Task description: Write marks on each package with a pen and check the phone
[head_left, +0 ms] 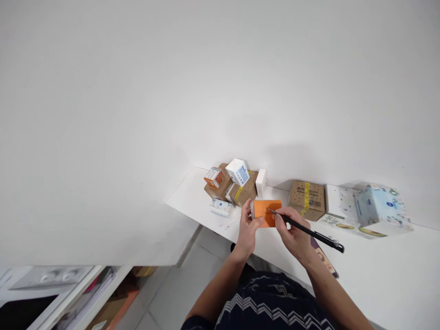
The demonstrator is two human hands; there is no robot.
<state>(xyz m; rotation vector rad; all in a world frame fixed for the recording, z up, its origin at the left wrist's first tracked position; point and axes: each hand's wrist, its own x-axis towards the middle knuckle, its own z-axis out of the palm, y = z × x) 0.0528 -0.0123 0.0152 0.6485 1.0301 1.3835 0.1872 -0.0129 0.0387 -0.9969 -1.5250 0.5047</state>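
Observation:
My left hand (248,227) grips the left end of a small orange box (265,211), holding it just above the white table (206,201). My right hand (293,231) holds a black pen (309,232) like a writing tool, its tip touching the orange face of the box. Both hands are close together in front of my body, at the table's near edge.
Behind the hands a pile of small cardboard and printed boxes (233,183) stands against the wall. A taped cardboard box (307,199) sits to the right, then a pale blue tissue pack (378,206). A small white packet (222,207) lies left. Shelves (85,298) are lower left.

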